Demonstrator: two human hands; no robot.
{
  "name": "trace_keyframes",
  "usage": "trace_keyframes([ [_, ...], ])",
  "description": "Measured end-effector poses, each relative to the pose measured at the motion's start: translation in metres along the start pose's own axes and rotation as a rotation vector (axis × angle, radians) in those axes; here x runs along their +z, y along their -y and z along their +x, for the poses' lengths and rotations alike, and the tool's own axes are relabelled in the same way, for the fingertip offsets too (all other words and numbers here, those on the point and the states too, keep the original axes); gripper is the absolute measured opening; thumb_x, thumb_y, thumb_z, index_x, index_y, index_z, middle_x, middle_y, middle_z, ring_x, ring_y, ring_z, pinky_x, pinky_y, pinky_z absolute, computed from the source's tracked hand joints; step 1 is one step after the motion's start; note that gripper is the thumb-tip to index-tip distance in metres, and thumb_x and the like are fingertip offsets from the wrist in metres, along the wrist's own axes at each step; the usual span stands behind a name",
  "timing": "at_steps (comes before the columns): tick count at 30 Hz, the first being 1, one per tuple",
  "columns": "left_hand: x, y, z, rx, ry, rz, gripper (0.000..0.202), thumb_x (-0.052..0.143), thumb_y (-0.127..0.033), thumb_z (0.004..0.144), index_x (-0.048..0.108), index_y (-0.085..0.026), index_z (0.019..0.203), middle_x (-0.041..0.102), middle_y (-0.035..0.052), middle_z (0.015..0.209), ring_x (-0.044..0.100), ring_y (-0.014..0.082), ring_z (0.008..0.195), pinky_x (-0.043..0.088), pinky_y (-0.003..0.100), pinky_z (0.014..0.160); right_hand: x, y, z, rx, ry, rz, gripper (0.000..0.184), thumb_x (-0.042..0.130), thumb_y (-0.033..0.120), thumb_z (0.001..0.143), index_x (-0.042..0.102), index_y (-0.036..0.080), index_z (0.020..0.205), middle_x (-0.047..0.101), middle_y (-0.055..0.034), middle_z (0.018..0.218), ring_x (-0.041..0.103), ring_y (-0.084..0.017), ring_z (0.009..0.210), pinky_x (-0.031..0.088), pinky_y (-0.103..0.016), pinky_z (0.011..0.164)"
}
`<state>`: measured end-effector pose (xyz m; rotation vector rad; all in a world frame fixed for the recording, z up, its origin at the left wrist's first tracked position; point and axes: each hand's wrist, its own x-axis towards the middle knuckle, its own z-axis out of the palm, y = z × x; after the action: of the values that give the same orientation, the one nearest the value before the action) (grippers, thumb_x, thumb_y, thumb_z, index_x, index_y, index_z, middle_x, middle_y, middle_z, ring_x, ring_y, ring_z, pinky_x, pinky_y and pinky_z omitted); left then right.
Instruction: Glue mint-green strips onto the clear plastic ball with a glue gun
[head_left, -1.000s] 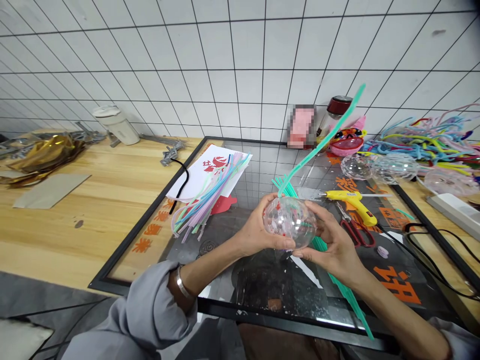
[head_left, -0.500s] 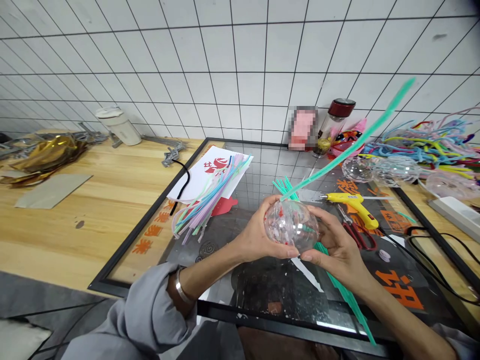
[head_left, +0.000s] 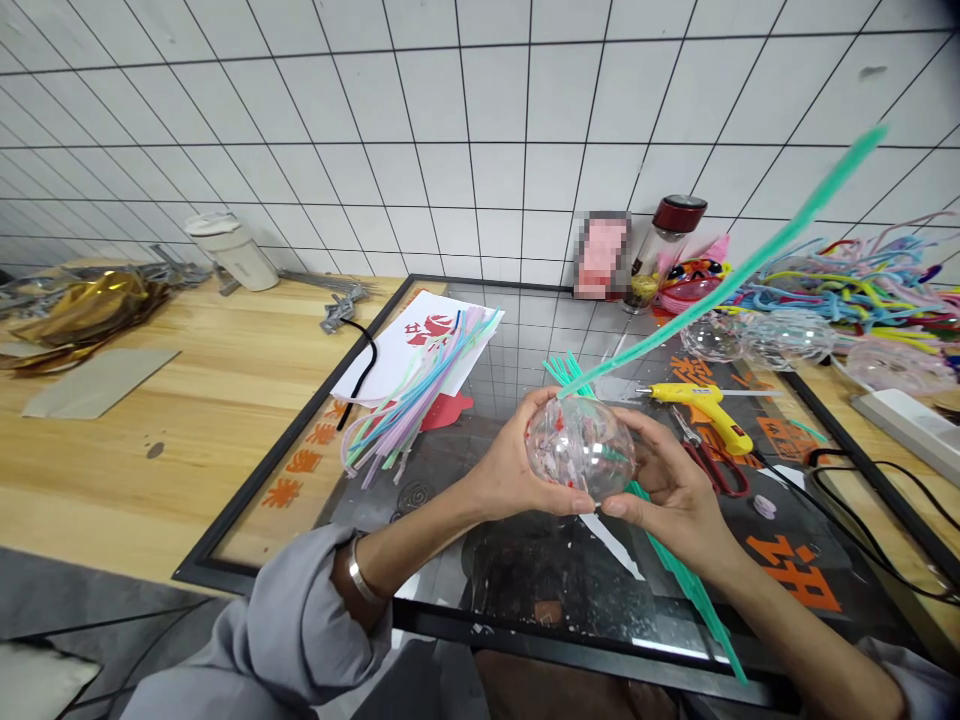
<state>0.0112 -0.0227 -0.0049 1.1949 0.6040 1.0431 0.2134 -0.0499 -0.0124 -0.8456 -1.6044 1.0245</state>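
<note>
Between my two hands is a clear plastic ball (head_left: 589, 450) with small red bits showing through it. My left hand (head_left: 517, 465) wraps its left side, the thumb along the bottom. The fingers and thumb of my right hand (head_left: 667, 485) grip its right side. From the top of the ball, by my left fingers, a long green pipe cleaner (head_left: 720, 290) slants up to the right; its lower attachment is hidden. Beneath my hands, a bundle of green pipe cleaners (head_left: 694, 585) lies on the glass, partly covered. A white paper strip (head_left: 613, 545) lies below the ball.
Right of my hands are a yellow glue gun (head_left: 705, 408), red-handled scissors (head_left: 716, 468) and a black cord. Clear plastic balls (head_left: 787, 338), a pile of colourful pipe cleaners (head_left: 862, 285) and a jar (head_left: 660, 250) stand behind. Pastel pipe cleaners (head_left: 424, 395) lie over white paper (head_left: 382, 345) at left.
The green pipe cleaner's free end reaches further up and to the right in view. Both hands keep nearly the same grip on the ball.
</note>
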Motion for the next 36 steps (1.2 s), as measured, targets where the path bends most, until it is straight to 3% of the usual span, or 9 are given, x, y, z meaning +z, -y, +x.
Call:
trace_keyframes([
  [10,0.001,0.001,0.001,-0.012,-0.026,0.006,0.107,0.097,-0.026,0.043,0.040,-0.022,0.133,0.053,0.0138,0.137,0.055,0.0345,0.128,0.042,0.049,0.112,0.004,-0.002,0.000,0.055,-0.035,0.071,0.064,0.082,0.031,0.078,0.055,0.039,0.136,0.057,-0.0034,0.140,0.065,-0.023,0.117,0.059,-0.037,0.096],
  [22,-0.003,0.000,0.002,-0.024,0.009,0.020,0.106,0.098,-0.034,0.044,0.042,-0.022,0.133,0.053,0.0140,0.136,0.055,0.0334,0.126,0.042,0.047,0.109,-0.012,0.007,0.004,0.085,0.105,-0.067,0.068,0.082,0.028,0.078,0.053,0.039,0.139,0.054,-0.0044,0.143,0.062,-0.025,0.122,0.057,-0.038,0.099],
  [30,0.000,-0.003,0.000,-0.045,0.033,0.035,0.100,0.096,-0.026,0.048,0.041,-0.021,0.132,0.055,0.0144,0.136,0.056,0.0338,0.126,0.044,0.047,0.108,-0.012,0.011,0.002,0.049,0.129,-0.222,0.072,0.077,0.040,0.081,0.046,0.042,0.146,0.049,-0.0042,0.149,0.057,-0.028,0.128,0.056,-0.041,0.099],
  [36,0.000,0.000,0.001,-0.020,0.054,0.040,0.098,0.095,-0.024,0.050,0.041,-0.021,0.131,0.059,0.0128,0.130,0.058,0.0324,0.123,0.045,0.047,0.106,-0.008,0.011,0.001,0.084,0.104,-0.204,0.067,0.075,0.034,0.084,0.047,0.041,0.145,0.050,-0.0040,0.148,0.059,-0.026,0.124,0.058,-0.039,0.096],
])
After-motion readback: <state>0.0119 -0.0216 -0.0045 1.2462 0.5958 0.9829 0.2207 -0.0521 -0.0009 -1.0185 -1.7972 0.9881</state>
